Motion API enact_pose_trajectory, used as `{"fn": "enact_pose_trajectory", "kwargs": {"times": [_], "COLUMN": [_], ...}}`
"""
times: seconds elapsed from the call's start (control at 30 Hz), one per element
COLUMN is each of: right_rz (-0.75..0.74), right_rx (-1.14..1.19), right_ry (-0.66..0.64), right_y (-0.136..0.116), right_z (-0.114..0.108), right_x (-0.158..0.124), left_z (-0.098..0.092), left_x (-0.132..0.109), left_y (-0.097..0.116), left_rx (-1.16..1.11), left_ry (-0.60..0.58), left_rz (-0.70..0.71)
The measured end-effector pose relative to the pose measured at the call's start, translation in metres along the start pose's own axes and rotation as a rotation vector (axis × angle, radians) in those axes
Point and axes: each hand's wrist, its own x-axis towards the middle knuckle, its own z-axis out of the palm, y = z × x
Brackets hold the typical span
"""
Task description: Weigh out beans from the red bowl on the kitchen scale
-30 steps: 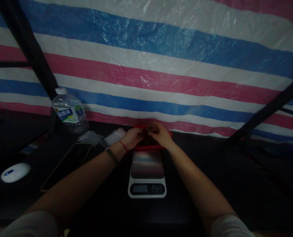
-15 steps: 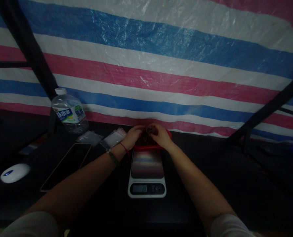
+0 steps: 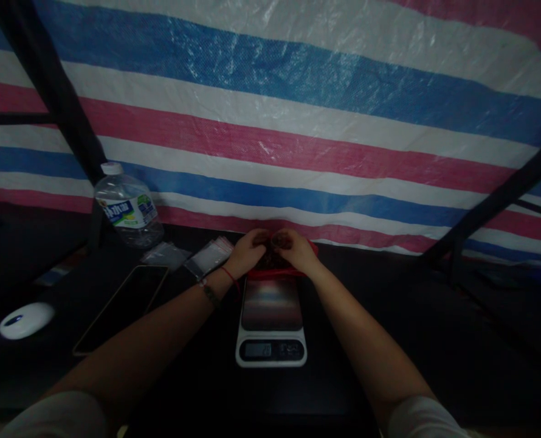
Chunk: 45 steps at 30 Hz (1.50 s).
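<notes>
A red plastic bag, open at the top, lies at the far end of a white digital kitchen scale. Dark small pieces, too dim to name, are inside the bag. From the left, my left hand reaches into its mouth with fingers curled; what they grip, if anything, is hidden. My right hand, coming in from the right, is closed around a small clear round container over the dark pieces. The scale's metal plate shows between my forearms, and its display is lit.
Left of the scale lie small clear zip bags, more clear bags, a phone and a white mouse. A large clear plastic bottle stands behind them. Striped sheeting hangs beyond the black table.
My left hand has shifted slightly within the bag, its thumb closer to the right hand. The right hand stays nearly in place with the small container; the scale has not moved.
</notes>
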Motion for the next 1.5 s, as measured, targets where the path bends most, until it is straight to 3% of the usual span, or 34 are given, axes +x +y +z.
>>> {"fn": "enact_pose_trajectory", "kwargs": {"times": [0.4,0.6,0.7,0.77,0.87,1.0,1.07,1.5], "right_rz": [-0.186,-0.162,-0.053,0.013,-0.014,-0.054,-0.063,-0.131], "right_rx": [-0.106,-0.029,-0.107,-0.204,-0.299,-0.429,-0.460,-0.494], "right_ry": [-0.029,-0.073,-0.065,-0.208,-0.452,-0.353,-0.372,-0.431], "right_y": [-0.004,-0.008,-0.011,-0.011,-0.008,0.000,0.002,0.004], "right_z": [0.000,-0.001,-0.005,-0.008,-0.008,-0.001,0.002,0.001], "right_x": [-0.002,-0.004,-0.005,-0.005,-0.008,-0.011,-0.011,-0.006], "left_z": [0.007,0.003,0.003,0.004,0.005,0.003,0.002,-0.007], "left_x": [-0.011,-0.011,-0.011,-0.011,-0.013,-0.017,-0.019,-0.018], "left_y": [0.001,0.004,0.007,0.011,0.020,0.025,0.023,-0.004], "left_rx": [0.095,0.163,0.199,0.182,0.200,0.354,0.406,0.387], "left_ry": [-0.164,-0.058,-0.011,0.026,0.090,-0.012,-0.056,-0.080], "left_rz": [0.094,0.124,0.116,0.087,0.054,0.209,0.263,0.189]}}
